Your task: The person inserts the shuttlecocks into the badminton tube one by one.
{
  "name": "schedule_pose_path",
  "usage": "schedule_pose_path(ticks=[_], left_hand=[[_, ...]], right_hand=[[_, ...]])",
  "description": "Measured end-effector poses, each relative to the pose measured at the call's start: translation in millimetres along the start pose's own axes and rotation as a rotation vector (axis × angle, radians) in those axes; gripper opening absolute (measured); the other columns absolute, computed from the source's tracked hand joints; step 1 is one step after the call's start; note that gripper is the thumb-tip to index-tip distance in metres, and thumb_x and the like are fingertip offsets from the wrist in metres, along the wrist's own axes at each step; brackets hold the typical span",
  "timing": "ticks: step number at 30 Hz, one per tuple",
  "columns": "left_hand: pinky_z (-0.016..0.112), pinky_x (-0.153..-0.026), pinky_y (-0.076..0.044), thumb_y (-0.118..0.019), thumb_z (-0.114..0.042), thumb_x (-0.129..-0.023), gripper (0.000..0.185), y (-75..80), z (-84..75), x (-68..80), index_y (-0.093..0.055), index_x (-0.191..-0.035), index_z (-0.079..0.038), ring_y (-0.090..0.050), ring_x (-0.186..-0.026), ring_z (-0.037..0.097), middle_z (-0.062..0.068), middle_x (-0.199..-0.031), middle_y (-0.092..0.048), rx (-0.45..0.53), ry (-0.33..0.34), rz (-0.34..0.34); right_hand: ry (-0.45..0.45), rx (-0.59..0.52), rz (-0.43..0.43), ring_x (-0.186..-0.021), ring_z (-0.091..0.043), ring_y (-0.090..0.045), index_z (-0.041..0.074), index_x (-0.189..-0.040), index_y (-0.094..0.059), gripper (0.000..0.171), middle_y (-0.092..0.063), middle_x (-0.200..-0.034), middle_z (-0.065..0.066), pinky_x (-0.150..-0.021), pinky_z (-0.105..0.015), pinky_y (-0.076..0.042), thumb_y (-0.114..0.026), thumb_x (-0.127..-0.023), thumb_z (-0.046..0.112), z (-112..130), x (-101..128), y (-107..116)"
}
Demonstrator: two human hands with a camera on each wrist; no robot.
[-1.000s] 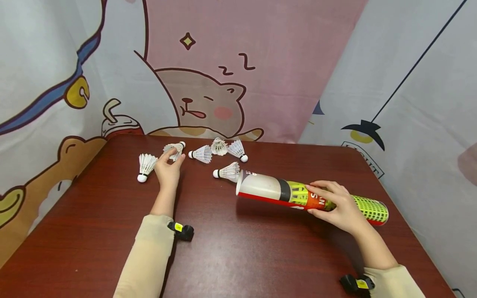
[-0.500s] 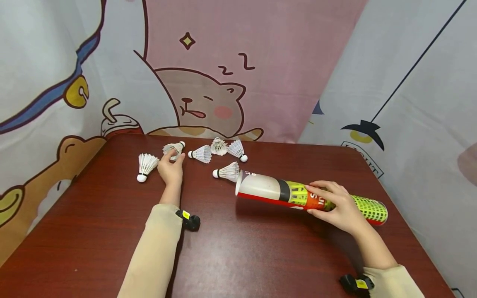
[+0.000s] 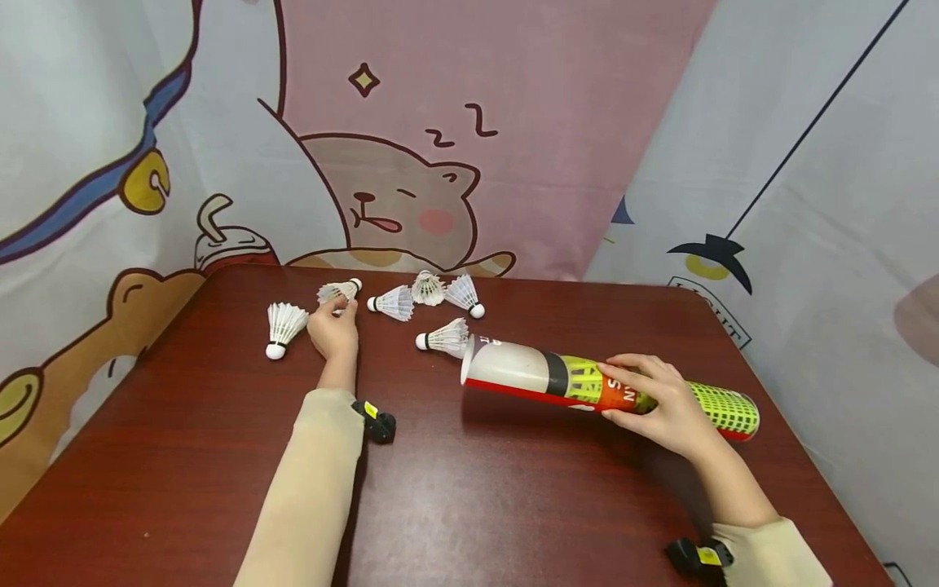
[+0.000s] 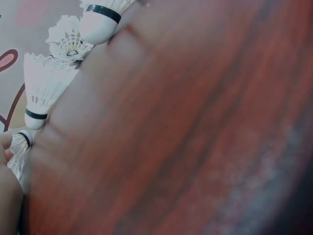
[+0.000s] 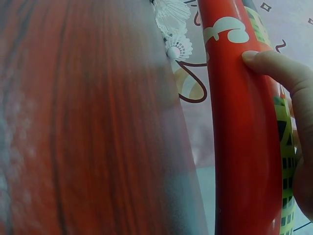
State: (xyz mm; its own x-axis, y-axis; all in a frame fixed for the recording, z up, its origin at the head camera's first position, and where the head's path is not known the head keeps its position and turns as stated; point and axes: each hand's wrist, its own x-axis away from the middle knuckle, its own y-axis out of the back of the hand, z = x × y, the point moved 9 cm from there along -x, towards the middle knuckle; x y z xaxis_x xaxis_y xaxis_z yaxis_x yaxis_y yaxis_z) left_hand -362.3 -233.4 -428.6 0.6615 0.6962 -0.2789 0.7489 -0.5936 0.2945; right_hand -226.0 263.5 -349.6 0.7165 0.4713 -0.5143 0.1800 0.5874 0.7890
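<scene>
At the back left of the table, my left hand (image 3: pixel 333 333) pinches a white feather shuttlecock (image 3: pixel 345 289) by its side, its cork end pointing right. The left wrist view shows my fingertips against that shuttlecock (image 4: pixel 20 142) at the left edge, most of the hand cut off. My right hand (image 3: pixel 663 403) grips a long shuttlecock tube (image 3: pixel 517 367) around its middle, thumb on the near side. Red, grey and yellow-green print covers the tube, whose mouth faces left. In the right wrist view the thumb presses on the tube's red side (image 5: pixel 244 122).
Left of my left hand lies one shuttlecock (image 3: pixel 284 328). Between the hands are several others, among them a shuttlecock (image 3: pixel 392 303) on its side and another (image 3: pixel 446 337) right by the tube's mouth. A cartoon curtain (image 3: pixel 543 147) hangs behind the dark red table (image 3: pixel 440 489).
My left hand has shifted slightly forward and right, its fingers drawing together at the shuttlecock. The right hand and tube stay nearly still; the head view has turned slightly.
</scene>
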Motion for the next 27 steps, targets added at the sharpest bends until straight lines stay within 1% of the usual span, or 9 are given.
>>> schedule_pose_path(ticks=[4,8,11,14,18,22,24,27], left_hand=[[0.04,-0.083,-0.046,-0.076,-0.011,-0.081,0.011,2.5,-1.7,0.1,-0.077,-0.09,-0.004,-0.065,-0.092,0.029,0.01,-0.096,-0.072,0.024,-0.034,-0.025],[0.039,-0.086,-0.045,-0.076,-0.008,-0.08,0.009,6.5,-1.8,1.0,-0.077,-0.087,-0.002,-0.065,-0.09,0.03,0.011,-0.093,-0.072,0.038,-0.059,-0.067],[0.041,-0.084,-0.045,-0.077,-0.007,-0.08,0.009,9.5,-3.3,2.5,-0.077,-0.087,-0.002,-0.064,-0.088,0.032,0.012,-0.092,-0.072,0.063,-0.074,-0.084],[0.041,-0.077,-0.044,-0.076,-0.004,-0.08,0.007,11.4,-5.4,4.9,-0.077,-0.086,-0.001,-0.062,-0.083,0.034,0.013,-0.09,-0.071,0.085,-0.088,-0.091],[0.034,-0.069,-0.042,-0.076,0.001,-0.078,0.005,16.3,-8.9,8.9,-0.076,-0.084,0.002,-0.06,-0.077,0.034,0.015,-0.087,-0.071,0.152,-0.11,-0.121],[0.023,-0.067,-0.038,-0.076,0.003,-0.077,0.006,23.2,-14.5,12.7,-0.075,-0.083,0.004,-0.059,-0.074,0.03,0.017,-0.085,-0.071,0.26,-0.123,-0.152],[0.02,-0.067,-0.037,-0.076,0.003,-0.077,0.006,27.3,-19.1,15.5,-0.075,-0.083,0.004,-0.056,-0.072,0.021,0.017,-0.084,-0.07,0.308,-0.126,-0.164],[0.02,-0.068,-0.037,-0.077,0.002,-0.077,0.008,30.3,-28.7,19.4,-0.075,-0.084,0.004,-0.052,-0.069,0.011,0.017,-0.084,-0.07,0.369,-0.154,-0.163]], right_hand=[[-0.007,-0.004,0.002,-0.11,-0.019,-0.045,0.02,-0.127,-0.064,0.073,-0.057,-0.122,-0.001,-0.082,-0.042,-0.037,-0.091,-0.059,0.014,0.7,-0.9,0.2],[-0.008,-0.004,0.007,-0.111,-0.019,-0.045,0.02,-0.127,-0.064,0.073,-0.057,-0.122,-0.002,-0.082,-0.043,-0.037,-0.091,-0.06,0.014,0.7,-0.9,-0.3],[-0.004,0.0,0.011,-0.111,-0.02,-0.046,0.02,-0.128,-0.064,0.074,-0.057,-0.122,-0.002,-0.082,-0.044,-0.037,-0.091,-0.06,0.014,0.8,-0.7,-0.7],[-0.001,0.002,0.013,-0.111,-0.021,-0.045,0.02,-0.128,-0.063,0.074,-0.057,-0.122,-0.002,-0.082,-0.044,-0.037,-0.091,-0.06,0.014,0.8,-0.3,-0.7],[0.003,0.006,0.011,-0.111,-0.02,-0.046,0.02,-0.128,-0.063,0.074,-0.057,-0.122,-0.002,-0.082,-0.043,-0.037,-0.091,-0.06,0.015,0.4,-0.4,-0.1],[0.004,0.01,0.005,-0.111,-0.02,-0.046,0.02,-0.128,-0.064,0.074,-0.057,-0.123,-0.002,-0.082,-0.043,-0.037,-0.091,-0.06,0.015,0.9,-0.8,1.2],[0.003,0.011,0.004,-0.111,-0.02,-0.046,0.02,-0.128,-0.064,0.074,-0.057,-0.122,-0.002,-0.082,-0.043,-0.038,-0.091,-0.059,0.014,1.0,-0.5,1.2],[-0.004,0.011,0.006,-0.111,-0.02,-0.045,0.02,-0.128,-0.064,0.073,-0.056,-0.123,-0.002,-0.082,-0.044,-0.037,-0.091,-0.06,0.014,0.2,-0.3,1.2]])
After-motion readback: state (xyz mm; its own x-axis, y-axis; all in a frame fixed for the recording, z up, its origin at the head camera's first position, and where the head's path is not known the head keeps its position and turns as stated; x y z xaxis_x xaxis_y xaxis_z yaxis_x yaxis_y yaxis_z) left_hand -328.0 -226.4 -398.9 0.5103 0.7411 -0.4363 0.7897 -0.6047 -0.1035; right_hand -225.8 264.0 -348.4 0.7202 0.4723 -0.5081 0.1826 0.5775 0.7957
